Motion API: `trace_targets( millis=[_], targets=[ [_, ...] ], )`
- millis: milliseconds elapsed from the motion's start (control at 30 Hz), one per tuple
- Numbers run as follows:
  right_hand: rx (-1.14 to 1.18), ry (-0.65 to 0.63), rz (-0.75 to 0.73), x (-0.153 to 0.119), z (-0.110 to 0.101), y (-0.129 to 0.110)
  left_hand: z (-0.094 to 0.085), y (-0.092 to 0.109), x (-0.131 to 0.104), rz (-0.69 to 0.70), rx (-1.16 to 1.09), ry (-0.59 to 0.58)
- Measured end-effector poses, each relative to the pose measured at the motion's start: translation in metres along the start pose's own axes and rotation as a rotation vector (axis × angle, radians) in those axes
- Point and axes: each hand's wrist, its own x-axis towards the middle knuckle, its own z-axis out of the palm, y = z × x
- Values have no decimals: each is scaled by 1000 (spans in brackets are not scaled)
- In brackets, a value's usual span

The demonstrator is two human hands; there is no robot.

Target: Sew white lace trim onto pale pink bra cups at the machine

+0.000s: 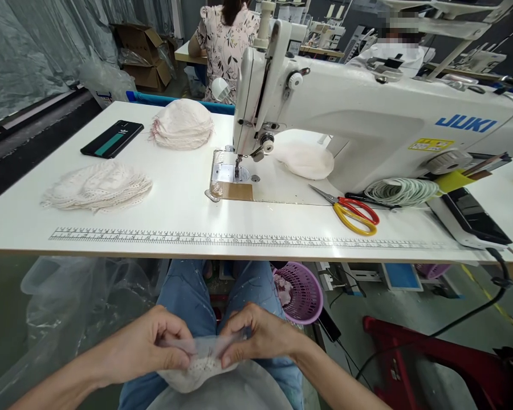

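Observation:
Over my lap, below the table edge, both hands pinch a small piece of white eyelet fabric (pixel 196 373) with a sheer upper edge. My left hand (pixel 154 344) grips its left side between thumb and curled fingers. The right side is pinched by my right hand (pixel 256 336), thumb on the near face. Between the two hands the sheer edge is stretched roughly level, and the eyelet part hangs under it. Ahead on the table stands a white sewing machine (pixel 346 108), its presser foot (pixel 238 171) over the metal plate with no fabric under it.
On the table lie two stacks of pale fabric pieces, one lacy (pixel 98 187) and one round (pixel 183 125), a phone (pixel 112 139), scissors (pixel 354 215) and a coil of cord (pixel 402 192). A printed ruler (pixel 239 239) runs along the front edge. Below sits a purple basket (pixel 305 296).

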Motion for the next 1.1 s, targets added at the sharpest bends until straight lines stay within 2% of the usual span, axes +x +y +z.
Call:
trace_targets(
  millis=[133,333,567,667,767,833,900,1000,1100],
  targets=[
    [-50,6,-39,5,1,2,1,-2,2,-33,7,14],
    [-8,-34,-73,5,-2,5,-1,-5,3,-29,16,3],
    [-27,-49,-32,4,-3,-1,-1,-5,4,-62,12,-9],
    [-136,-17,-60,3,-2,-1,-2,-6,4,-62,20,-23],
    [-400,63,-120,0,-2,-11,-3,0,3,-37,40,6],
    [-601,101,-158,-4,-5,-31,-5,12,2,16,49,47],
    [-773,145,-207,-11,-10,-61,-9,31,3,81,63,69],
    [-955,294,-304,-22,-27,-111,-19,74,7,187,104,77],
    [-1139,500,-330,-34,-61,-153,-31,123,14,328,190,99]
  ],
)
